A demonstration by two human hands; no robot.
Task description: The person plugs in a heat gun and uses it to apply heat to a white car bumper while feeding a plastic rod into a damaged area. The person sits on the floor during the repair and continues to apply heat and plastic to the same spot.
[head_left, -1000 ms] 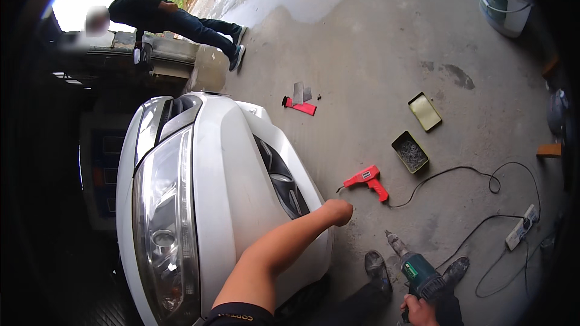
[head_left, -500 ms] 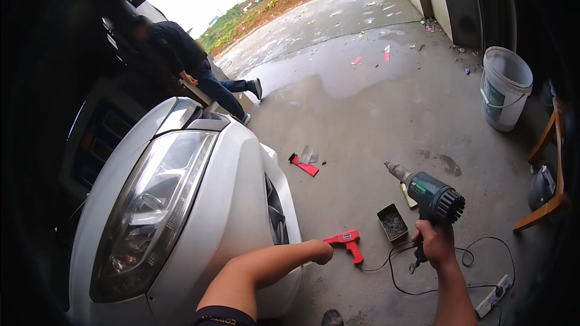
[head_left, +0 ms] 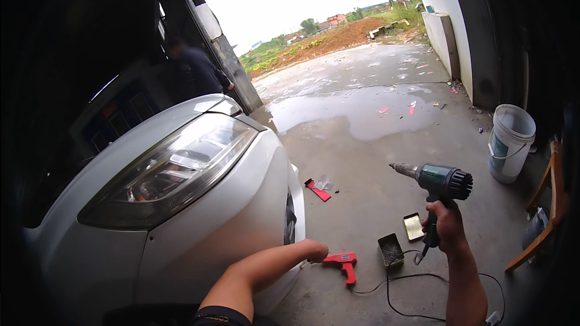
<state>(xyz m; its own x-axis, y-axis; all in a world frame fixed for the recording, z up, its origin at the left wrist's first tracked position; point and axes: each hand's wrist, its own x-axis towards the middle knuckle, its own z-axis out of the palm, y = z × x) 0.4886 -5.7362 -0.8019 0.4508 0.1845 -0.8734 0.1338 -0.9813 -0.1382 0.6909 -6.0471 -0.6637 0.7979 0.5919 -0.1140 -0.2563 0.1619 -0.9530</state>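
My right hand (head_left: 445,223) is wrapped round the handle of a dark green heat gun (head_left: 444,180), held up off the floor with its metal nozzle pointing left toward the car. My left arm reaches across the front of a white car bumper (head_left: 241,205), and my left hand (head_left: 315,251) is at the bumper's right edge. Its fingers are mostly hidden. Just beyond that hand lies a red pistol-shaped tool (head_left: 344,262) with a cord, on the floor. Above the bumper is the car's headlight (head_left: 181,166).
An open tin of small metal bits (head_left: 390,249) stands beside its lid (head_left: 414,227). A black cord (head_left: 417,276) loops over the floor. Farther off lie a red packet (head_left: 318,191), a white bucket (head_left: 511,145) and a wooden stool (head_left: 544,205). A person (head_left: 196,72) stands behind the car.
My view has tilted up, showing more of the yard. My right hand still holds the heat gun, now more level. The person has moved left behind the car and stands more upright.
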